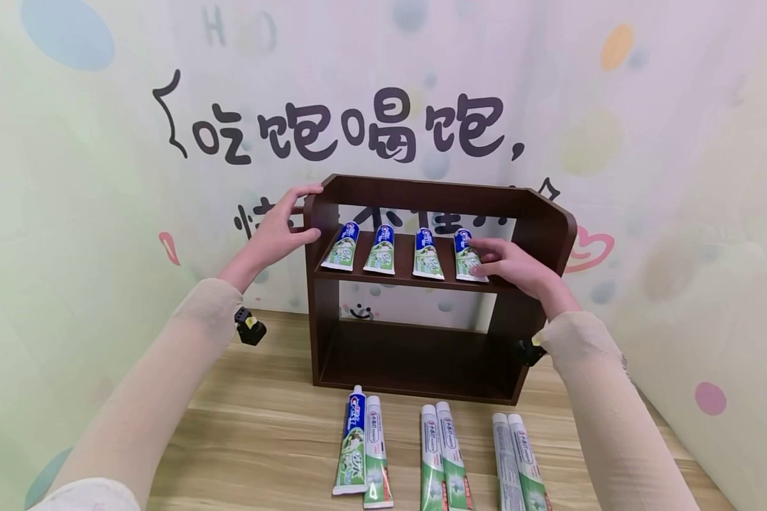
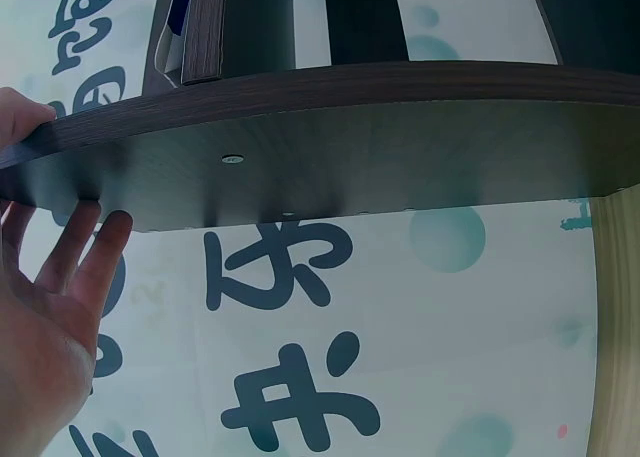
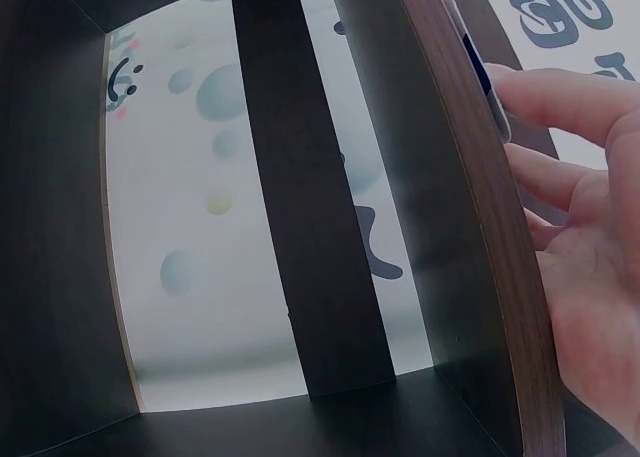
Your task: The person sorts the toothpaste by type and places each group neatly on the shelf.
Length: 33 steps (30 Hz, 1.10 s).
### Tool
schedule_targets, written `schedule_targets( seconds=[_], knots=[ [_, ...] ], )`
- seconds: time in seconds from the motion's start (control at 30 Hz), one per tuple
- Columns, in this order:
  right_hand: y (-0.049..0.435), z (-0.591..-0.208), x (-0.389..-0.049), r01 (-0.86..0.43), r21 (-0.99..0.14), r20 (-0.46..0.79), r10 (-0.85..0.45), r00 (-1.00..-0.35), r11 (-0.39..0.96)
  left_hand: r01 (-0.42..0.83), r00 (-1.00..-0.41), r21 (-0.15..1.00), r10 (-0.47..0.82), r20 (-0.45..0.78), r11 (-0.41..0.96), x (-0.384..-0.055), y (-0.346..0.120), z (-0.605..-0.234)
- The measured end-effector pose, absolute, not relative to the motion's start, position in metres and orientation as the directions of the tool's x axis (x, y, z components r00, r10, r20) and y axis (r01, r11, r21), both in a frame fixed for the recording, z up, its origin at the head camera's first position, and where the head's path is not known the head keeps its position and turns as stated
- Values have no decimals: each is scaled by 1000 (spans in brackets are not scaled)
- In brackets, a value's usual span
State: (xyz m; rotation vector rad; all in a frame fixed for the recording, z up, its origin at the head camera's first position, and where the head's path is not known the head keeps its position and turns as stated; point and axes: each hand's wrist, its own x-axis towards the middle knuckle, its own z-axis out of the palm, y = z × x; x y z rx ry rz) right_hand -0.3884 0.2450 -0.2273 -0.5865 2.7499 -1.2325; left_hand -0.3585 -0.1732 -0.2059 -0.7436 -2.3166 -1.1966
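Observation:
My left hand (image 1: 275, 231) grips the left side panel of a dark brown wooden shelf unit (image 1: 415, 284). In the left wrist view its thumb sits at the panel's front edge, with fingertips (image 2: 118, 222) at the opposite edge. My right hand (image 1: 514, 266) touches the rightmost of several blue-and-green toothpaste tubes on the upper shelf, this toothpaste tube (image 1: 465, 257) lying crimped end forward. Thumb and forefinger rest over its right part. The right wrist view shows the thumb at the tube's crimped end (image 3: 478, 72); the other fingertips are hidden behind the shelf edge.
On the wooden table (image 1: 249, 426) in front of the unit lie more toothpaste tubes in pairs: a blue-and-green tube (image 1: 353, 447) beside a white-and-green one (image 1: 376, 454), a middle pair (image 1: 444, 454) and a right pair (image 1: 520, 461). A printed cloth backdrop (image 1: 383, 57) hangs behind.

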Motion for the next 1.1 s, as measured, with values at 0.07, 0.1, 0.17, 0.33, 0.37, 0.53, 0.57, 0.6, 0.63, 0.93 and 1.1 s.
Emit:
schedule_targets(
  seconds=[0.07, 0.1, 0.17, 0.33, 0.37, 0.53, 0.57, 0.6, 0.63, 0.93, 1.1],
  knots=[
    [245, -227, -388, -314, -732, 90, -371, -924, 604, 634, -762, 601, 260, 594, 486, -367, -176, -210],
    [245, -227, -388, -314, -732, 91, -371, -924, 604, 634, -761, 600, 257, 596, 487, -371, -177, -212],
    [245, -227, -388, -314, -733, 91, -370, -925, 604, 636, -759, 596, 255, 600, 490, -380, -180, -215],
    [245, -228, -388, -317, -730, 94, -371, -924, 605, 638, -756, 589, 256, 603, 497, -387, -184, -219],
    [245, -228, -388, -318, -729, 95, -370, -924, 606, 638, -755, 588, 257, 603, 497, -387, -184, -219],
    [245, -228, -388, -314, -726, 94, -364, -927, 612, 639, -755, 586, 261, 601, 498, -387, -184, -219],
    [245, -228, -388, -313, -725, 94, -362, -927, 614, 639, -754, 585, 261, 602, 499, -387, -185, -219],
    [245, -228, -388, -313, -725, 94, -361, -928, 614, 640, -754, 586, 259, 603, 498, -387, -185, -219],
    [245, -228, -388, -312, -725, 95, -359, -928, 614, 639, -755, 588, 257, 603, 496, -387, -184, -219],
    [246, -230, -388, -311, -727, 109, -344, -933, 613, 634, -761, 598, 257, 596, 490, -387, -184, -219],
    [245, -232, -389, -302, -736, 119, -324, -939, 606, 635, -759, 596, 255, 599, 492, -386, -184, -219]
  ],
)
